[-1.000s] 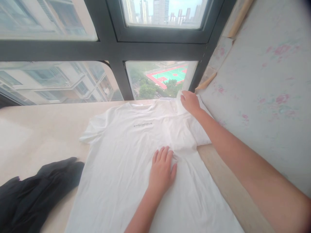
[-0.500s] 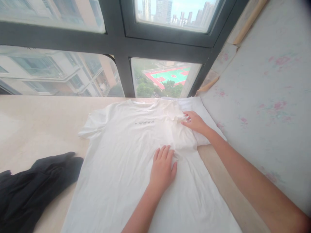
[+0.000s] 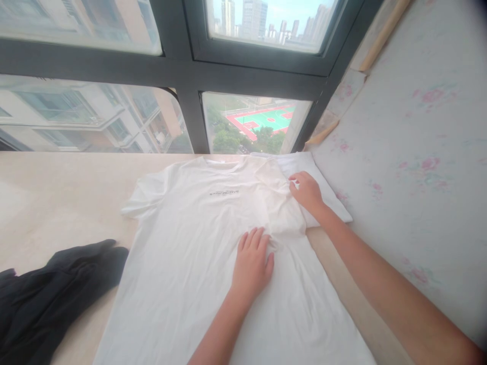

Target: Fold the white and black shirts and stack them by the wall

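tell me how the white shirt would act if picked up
The white shirt would probably flop and sag, since its cloth creases beside the left hand. It is likely light for its size, as the fabric looks thin and lies spread over the ledge.

The left hand (image 3: 251, 263) rests on a white T-shirt (image 3: 182, 268).

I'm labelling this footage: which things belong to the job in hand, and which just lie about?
In use:
white STAY ACTIVE T-shirt
left hand, on it
right hand, near its sleeve

Lying about, seemingly:
black garment
folded white cloth
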`<action>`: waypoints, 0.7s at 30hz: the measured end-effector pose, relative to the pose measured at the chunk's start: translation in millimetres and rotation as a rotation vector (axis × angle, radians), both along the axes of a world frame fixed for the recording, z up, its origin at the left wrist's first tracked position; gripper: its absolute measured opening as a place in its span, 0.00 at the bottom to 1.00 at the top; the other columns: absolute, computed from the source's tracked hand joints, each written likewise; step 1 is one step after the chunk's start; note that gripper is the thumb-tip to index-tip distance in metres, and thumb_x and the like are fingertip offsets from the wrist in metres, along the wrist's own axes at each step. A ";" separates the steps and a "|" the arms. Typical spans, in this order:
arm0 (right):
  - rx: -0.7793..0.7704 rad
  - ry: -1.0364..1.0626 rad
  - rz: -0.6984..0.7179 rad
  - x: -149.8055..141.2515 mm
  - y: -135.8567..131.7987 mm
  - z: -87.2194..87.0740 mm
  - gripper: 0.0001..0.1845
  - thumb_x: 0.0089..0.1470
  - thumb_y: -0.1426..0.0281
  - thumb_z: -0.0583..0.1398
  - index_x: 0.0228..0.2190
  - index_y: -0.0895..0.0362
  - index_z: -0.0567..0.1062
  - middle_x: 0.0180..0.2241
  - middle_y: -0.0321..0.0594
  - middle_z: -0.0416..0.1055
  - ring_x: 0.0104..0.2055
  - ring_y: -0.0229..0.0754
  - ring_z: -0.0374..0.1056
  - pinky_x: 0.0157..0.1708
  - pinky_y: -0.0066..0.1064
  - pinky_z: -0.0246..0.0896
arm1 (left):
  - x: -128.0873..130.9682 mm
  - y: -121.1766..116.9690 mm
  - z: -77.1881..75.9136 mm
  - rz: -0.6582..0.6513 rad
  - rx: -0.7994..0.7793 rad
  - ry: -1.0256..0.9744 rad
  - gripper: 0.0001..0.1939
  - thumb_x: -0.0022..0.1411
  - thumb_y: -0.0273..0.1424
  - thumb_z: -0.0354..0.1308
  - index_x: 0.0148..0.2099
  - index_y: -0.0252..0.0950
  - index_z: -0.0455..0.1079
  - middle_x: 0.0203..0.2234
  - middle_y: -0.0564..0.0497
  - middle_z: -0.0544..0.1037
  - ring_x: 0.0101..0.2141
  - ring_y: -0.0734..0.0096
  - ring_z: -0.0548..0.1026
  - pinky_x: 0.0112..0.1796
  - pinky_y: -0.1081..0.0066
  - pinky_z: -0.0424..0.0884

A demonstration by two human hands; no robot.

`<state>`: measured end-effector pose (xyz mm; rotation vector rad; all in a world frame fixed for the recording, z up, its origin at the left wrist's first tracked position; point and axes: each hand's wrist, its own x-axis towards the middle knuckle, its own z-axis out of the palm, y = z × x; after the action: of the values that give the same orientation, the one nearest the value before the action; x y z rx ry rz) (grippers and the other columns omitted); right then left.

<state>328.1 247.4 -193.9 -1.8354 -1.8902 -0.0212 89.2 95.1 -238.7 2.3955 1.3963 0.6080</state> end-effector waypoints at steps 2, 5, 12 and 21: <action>-0.003 -0.080 0.090 -27.4 11.2 4.0 0.13 0.57 0.68 0.56 0.42 0.55 0.76 0.46 0.48 0.72 0.47 0.51 0.65 0.45 0.40 0.62 | -0.2 0.1 -0.2 -0.002 0.002 -0.001 0.20 0.66 0.29 0.50 0.59 0.37 0.62 0.62 0.43 0.65 0.64 0.54 0.60 0.63 0.47 0.55; -0.064 -0.243 0.158 -68.1 31.0 3.5 0.16 0.58 0.68 0.56 0.47 0.57 0.75 0.50 0.52 0.69 0.51 0.55 0.61 0.46 0.44 0.59 | -0.8 -0.1 -0.7 -0.004 0.004 -0.009 0.19 0.66 0.29 0.50 0.59 0.38 0.62 0.63 0.43 0.65 0.64 0.54 0.60 0.63 0.46 0.56; -0.187 -0.276 0.051 -89.4 60.2 -6.3 0.18 0.57 0.78 0.52 0.43 0.57 0.78 0.45 0.53 0.71 0.49 0.52 0.63 0.41 0.37 0.58 | -1.0 -1.1 0.7 -0.008 -0.015 -0.024 0.19 0.65 0.29 0.50 0.58 0.38 0.62 0.63 0.43 0.65 0.64 0.54 0.59 0.63 0.47 0.56; -0.157 0.064 -0.041 -40.5 62.1 -4.4 0.13 0.55 0.65 0.56 0.29 0.57 0.79 0.33 0.40 0.76 0.36 0.41 0.67 0.38 0.29 0.59 | -0.8 -2.6 2.4 -0.002 -0.046 -0.044 0.19 0.65 0.29 0.50 0.58 0.38 0.62 0.62 0.44 0.65 0.64 0.54 0.59 0.64 0.48 0.54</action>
<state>287.5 309.4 -198.2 -1.9531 -1.8560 0.1755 88.5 92.5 -236.3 2.3338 1.3751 0.6175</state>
